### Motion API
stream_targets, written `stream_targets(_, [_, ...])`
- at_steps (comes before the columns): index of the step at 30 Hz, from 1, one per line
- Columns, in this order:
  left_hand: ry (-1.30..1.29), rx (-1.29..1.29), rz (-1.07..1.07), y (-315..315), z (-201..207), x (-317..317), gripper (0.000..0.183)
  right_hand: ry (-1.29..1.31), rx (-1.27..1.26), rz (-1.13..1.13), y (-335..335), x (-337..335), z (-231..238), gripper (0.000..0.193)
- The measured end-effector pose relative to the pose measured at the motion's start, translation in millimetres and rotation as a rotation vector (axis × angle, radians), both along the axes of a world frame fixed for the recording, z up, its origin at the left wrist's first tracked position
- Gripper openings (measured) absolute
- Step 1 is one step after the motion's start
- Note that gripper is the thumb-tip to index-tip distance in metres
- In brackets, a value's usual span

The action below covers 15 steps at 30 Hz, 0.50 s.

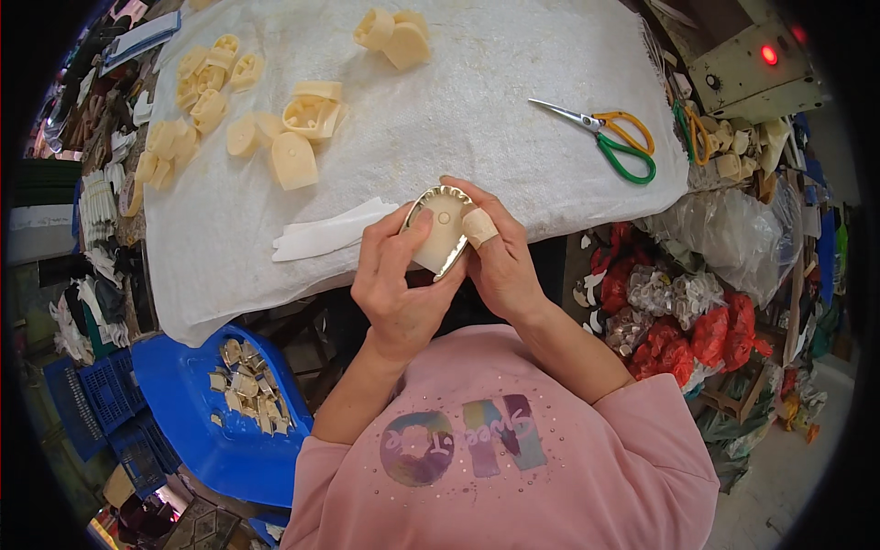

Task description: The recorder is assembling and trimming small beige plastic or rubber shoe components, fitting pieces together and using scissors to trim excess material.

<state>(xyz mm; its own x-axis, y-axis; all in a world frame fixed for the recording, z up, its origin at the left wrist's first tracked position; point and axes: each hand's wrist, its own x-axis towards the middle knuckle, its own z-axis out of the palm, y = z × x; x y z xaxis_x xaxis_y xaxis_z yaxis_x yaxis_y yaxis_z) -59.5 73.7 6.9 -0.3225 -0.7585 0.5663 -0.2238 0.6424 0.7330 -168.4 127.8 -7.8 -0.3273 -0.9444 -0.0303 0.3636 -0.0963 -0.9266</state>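
My left hand (392,282) and right hand (504,275) were curled round 1 gold-edged piece (445,235), seemingly part-covered, while pale pieces (294,161) lay bare.

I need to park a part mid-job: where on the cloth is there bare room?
The widest bare patch of white cloth lies between the cream pieces and the scissors. Another sits between the right hand and the scissors. Crowded: far left, among the clustered pieces; the white strip lies beside the left hand.
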Motion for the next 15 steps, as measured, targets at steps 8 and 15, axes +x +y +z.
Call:
stream_targets(8, [0.096,0.315,-0.028,-0.7,6.1,3.0,0.062,0.300,0.092,0.017,1.8,-12.5,14.2,0.040])
stream_targets(15, [-0.132,-0.039,-0.165,-1.2,9.2,5.2,0.064,0.288,0.171,0.063,-2.0,-23.8,16.4,0.026])
